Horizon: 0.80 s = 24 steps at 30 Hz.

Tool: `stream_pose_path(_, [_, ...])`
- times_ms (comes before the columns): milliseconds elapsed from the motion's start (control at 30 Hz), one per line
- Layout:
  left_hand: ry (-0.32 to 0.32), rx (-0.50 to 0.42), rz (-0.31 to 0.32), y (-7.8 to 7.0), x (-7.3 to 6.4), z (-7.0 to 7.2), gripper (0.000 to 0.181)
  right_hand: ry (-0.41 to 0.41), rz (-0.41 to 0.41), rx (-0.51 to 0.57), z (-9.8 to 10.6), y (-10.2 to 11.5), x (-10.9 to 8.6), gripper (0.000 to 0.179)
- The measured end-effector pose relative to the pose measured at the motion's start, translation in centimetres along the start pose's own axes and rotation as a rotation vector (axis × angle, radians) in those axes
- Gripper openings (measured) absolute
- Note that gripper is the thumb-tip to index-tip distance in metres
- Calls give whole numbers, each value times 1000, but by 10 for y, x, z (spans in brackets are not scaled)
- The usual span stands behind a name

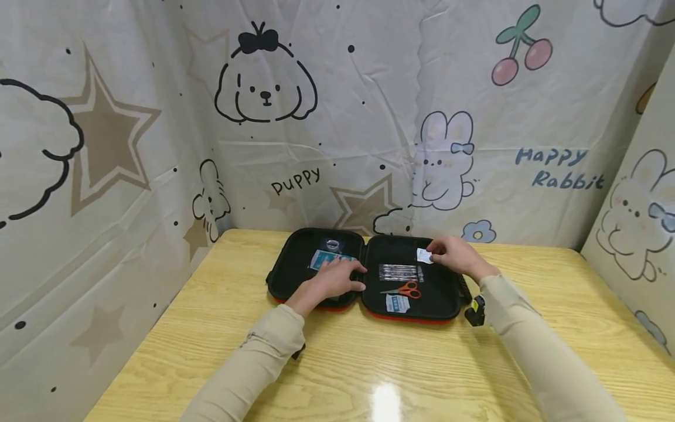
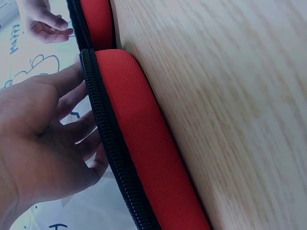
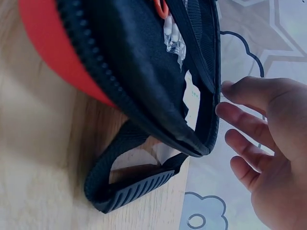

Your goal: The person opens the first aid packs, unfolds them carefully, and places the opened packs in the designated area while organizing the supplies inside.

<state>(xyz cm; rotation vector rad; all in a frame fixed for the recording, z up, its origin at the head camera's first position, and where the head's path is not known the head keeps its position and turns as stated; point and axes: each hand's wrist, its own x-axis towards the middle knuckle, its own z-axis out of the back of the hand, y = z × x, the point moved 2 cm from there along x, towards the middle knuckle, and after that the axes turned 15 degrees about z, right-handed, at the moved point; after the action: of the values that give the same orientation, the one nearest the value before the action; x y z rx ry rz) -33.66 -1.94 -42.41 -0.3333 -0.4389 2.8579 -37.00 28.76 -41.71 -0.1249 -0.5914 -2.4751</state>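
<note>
A black-lined zip case [image 1: 337,300] with a red shell lies unfolded on the table. Over its left half is my left hand [image 1: 333,280], fingers spread and loosely bent, close to a blue-and-white packet [image 1: 320,258]. My right hand [image 1: 456,256] is at the far right corner, its fingertips beside a small white packet [image 1: 424,255]. In the right wrist view, thumb and fingers [image 3: 245,117] stand apart behind the case rim, and the white packet [image 3: 192,98] lies inside. Orange-handled scissors [image 1: 410,289] and a clear pack of cotton swabs [image 1: 399,273] lie in the right half.
A clear round item [image 1: 332,245] sits in the left half, and another small printed packet [image 1: 398,303] lies below the scissors. The case's black carry handle [image 3: 139,192] sticks out on the right. A patterned cloth [image 1: 327,117] hangs behind the wooden table [image 1: 337,369].
</note>
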Motion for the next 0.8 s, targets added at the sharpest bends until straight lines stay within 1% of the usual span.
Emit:
stream_pose_path(233, [4,-17,-1,1,0,0,42,4,0,-10,-1,-1,4,26])
stream_pose_path(400, [13,-24,-2,0,0,-1,42,18,-19,-22,-2,-5,4,28])
stream_pose_path(500, [14,-29,3,0,0,-1,42,15,-21,-9,-2,-5,4,28])
stream_pose_path(600, [7,-26,4,0,1,0,42,8,-24,-5,1,-5,5,29])
stream_pose_path(800, [6,-18,3,0,2,1,43,15,-34,-32,1,-9,6,31])
